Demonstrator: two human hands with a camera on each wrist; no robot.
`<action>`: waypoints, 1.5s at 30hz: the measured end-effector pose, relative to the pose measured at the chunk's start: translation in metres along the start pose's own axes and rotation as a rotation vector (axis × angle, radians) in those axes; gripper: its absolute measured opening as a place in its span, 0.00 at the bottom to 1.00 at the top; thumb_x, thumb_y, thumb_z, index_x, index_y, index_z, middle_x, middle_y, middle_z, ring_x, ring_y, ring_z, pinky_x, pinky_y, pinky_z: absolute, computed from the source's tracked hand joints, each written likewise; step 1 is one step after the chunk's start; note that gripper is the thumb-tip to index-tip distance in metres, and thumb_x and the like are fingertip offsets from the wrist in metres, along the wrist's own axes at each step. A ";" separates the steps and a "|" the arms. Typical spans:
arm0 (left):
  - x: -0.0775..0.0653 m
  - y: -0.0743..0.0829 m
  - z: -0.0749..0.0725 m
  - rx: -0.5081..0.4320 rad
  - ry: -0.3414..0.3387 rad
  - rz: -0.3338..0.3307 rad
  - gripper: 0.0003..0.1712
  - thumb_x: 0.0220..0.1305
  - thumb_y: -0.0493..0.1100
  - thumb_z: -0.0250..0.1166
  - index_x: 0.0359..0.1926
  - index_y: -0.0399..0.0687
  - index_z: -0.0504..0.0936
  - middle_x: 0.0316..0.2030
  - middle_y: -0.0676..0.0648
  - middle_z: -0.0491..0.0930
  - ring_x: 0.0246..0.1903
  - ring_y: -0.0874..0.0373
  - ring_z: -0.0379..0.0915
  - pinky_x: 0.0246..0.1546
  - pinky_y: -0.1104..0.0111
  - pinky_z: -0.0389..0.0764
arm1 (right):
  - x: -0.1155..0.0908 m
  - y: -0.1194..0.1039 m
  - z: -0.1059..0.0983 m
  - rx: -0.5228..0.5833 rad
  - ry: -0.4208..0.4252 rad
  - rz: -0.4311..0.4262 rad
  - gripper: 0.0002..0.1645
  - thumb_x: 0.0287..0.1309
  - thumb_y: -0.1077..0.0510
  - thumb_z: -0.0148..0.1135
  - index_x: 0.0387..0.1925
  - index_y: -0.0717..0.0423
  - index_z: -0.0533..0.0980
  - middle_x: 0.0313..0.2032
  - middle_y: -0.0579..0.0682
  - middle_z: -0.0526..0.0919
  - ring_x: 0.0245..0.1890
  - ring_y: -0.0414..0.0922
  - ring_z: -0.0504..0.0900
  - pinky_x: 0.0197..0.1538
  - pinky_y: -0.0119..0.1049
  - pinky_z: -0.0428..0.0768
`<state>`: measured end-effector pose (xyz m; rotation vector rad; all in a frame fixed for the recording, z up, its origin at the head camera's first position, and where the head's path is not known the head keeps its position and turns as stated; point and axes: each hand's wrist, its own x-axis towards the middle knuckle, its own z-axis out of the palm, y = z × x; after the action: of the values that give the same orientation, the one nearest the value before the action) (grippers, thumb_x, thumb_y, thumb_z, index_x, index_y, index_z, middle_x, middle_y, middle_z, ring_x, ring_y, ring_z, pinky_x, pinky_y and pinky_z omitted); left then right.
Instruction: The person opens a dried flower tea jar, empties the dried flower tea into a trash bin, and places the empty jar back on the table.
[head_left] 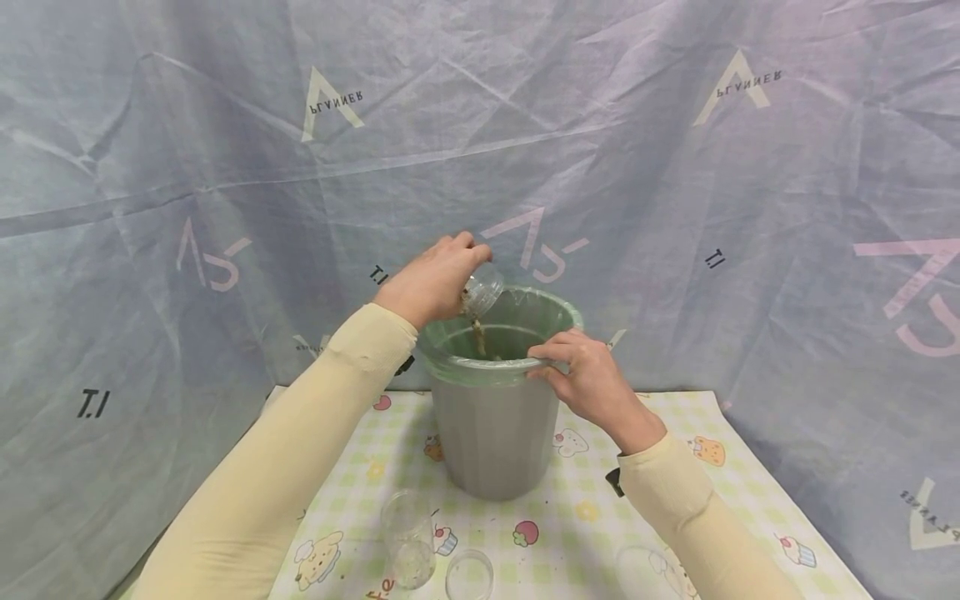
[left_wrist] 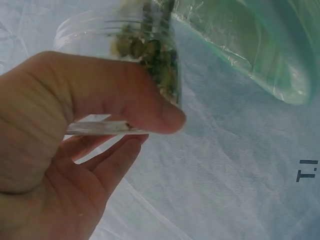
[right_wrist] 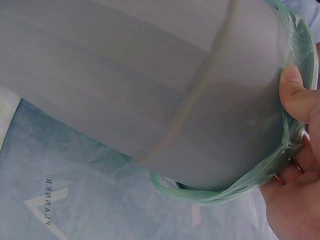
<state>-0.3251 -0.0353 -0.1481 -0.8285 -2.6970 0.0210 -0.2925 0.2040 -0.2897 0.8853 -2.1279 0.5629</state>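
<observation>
My left hand [head_left: 438, 279] grips a clear plastic jar [head_left: 483, 289] and holds it tipped over the trash can [head_left: 491, 433]. Small brownish-green dried bits [left_wrist: 160, 65] slide along the jar's wall, and a stream of them falls into the can. The grey can stands upright and is lined with a thin green bag [head_left: 438, 354] folded over its rim. My right hand [head_left: 588, 375] pinches the can's near right rim through the bag, thumb outside, as the right wrist view shows. The left fingertips are partly hidden behind the jar in the head view.
On the checked tablecloth [head_left: 360, 500] in front of the can lie another clear jar [head_left: 408, 533] and a clear round lid [head_left: 470, 575]. A faint clear round piece [head_left: 648, 571] is near the right forearm. Grey-blue cloth [head_left: 480, 125] hangs behind and at both sides.
</observation>
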 end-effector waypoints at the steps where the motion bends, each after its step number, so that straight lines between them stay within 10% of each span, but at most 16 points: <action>1: 0.000 0.001 0.000 0.005 0.001 0.004 0.41 0.60 0.25 0.70 0.72 0.52 0.70 0.63 0.44 0.68 0.63 0.44 0.67 0.57 0.59 0.77 | 0.000 0.000 0.000 0.000 0.001 0.000 0.18 0.47 0.62 0.82 0.43 0.54 0.89 0.37 0.46 0.88 0.40 0.46 0.85 0.40 0.41 0.84; 45: 0.007 0.030 0.012 0.301 -0.071 0.033 0.31 0.67 0.31 0.68 0.68 0.57 0.79 0.62 0.44 0.74 0.63 0.46 0.69 0.53 0.60 0.83 | -0.001 0.000 0.001 0.008 0.001 0.000 0.19 0.46 0.62 0.82 0.43 0.55 0.89 0.37 0.46 0.88 0.40 0.46 0.85 0.40 0.41 0.84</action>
<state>-0.3176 -0.0054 -0.1610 -0.7905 -2.6513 0.4602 -0.2925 0.2042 -0.2909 0.8892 -2.1266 0.5719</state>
